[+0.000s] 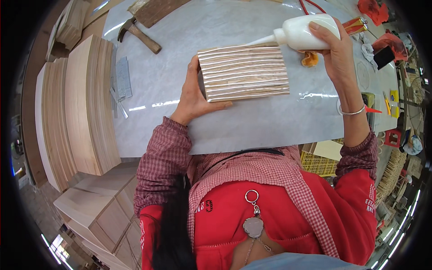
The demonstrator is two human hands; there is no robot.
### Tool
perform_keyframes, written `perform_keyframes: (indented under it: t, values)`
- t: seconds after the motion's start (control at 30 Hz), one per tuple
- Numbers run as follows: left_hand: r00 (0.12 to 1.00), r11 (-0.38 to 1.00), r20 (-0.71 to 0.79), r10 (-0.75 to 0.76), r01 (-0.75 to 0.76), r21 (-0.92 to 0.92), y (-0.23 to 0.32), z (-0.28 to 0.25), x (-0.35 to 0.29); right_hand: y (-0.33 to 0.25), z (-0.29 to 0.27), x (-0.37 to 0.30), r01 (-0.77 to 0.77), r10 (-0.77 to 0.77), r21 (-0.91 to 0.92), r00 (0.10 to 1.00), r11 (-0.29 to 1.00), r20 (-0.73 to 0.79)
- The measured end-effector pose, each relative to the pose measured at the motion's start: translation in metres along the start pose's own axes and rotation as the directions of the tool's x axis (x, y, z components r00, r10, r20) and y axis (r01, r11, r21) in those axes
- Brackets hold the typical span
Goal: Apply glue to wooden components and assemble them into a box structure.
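A stack of thin wooden boards [245, 74] stands on the table with its edges facing up, and white glue lines run along those edges. My left hand [194, 92] grips the stack at its left end, thumb along the near side and fingers on the far side. In my right hand [335, 49] is a white glue bottle [300, 33], tipped on its side with the long nozzle pointing left. The nozzle tip is at the far edge of the stack, by the farthest board.
A hammer [139, 36] and metal strips [123, 77] lie on the grey tabletop [243, 128]. Tall stacks of wooden boards [83, 103] stand at the left. Right of the bottle are an orange-brown sponge-like piece [309, 59], a black phone-like object [384, 57] and red plastic bags [390, 44].
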State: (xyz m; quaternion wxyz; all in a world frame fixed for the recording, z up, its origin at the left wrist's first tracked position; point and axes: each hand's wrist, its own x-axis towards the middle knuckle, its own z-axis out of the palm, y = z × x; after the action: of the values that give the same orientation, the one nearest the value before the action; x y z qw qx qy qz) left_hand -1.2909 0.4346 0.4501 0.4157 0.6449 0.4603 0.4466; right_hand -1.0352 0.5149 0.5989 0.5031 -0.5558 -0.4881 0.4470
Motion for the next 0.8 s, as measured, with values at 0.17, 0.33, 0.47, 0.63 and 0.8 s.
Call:
perform_keyframes:
  t: [0.17,0.33,0.47,0.63,0.8]
  values:
    - [1.000,1.000,-0.006,-0.030,0.030,-0.007,-0.001,-0.001,0.004,0.004,-0.025,0.009,-0.007,0.006,-0.012,0.998,1.000,-0.067]
    - [1.000,0.999,0.003,-0.016,0.016,-0.045,0.006,-0.002,0.010,0.009,-0.059,0.018,0.049,-0.049,0.010,0.997,0.999,-0.054]
    - [0.999,0.990,-0.009,0.031,-0.032,-0.139,0.010,0.006,0.010,0.044,-0.091,0.025,0.055,-0.033,0.132,0.986,0.990,-0.162]
    - [0.998,0.992,0.011,0.058,-0.057,-0.113,0.032,0.002,-0.001,0.050,-0.124,0.012,-0.061,0.151,0.534,0.980,0.843,-0.127]
    - [1.000,0.986,0.023,-0.006,0.009,-0.167,0.030,0.003,-0.001,0.084,-0.162,0.017,-0.099,0.254,0.678,0.958,0.728,-0.133]
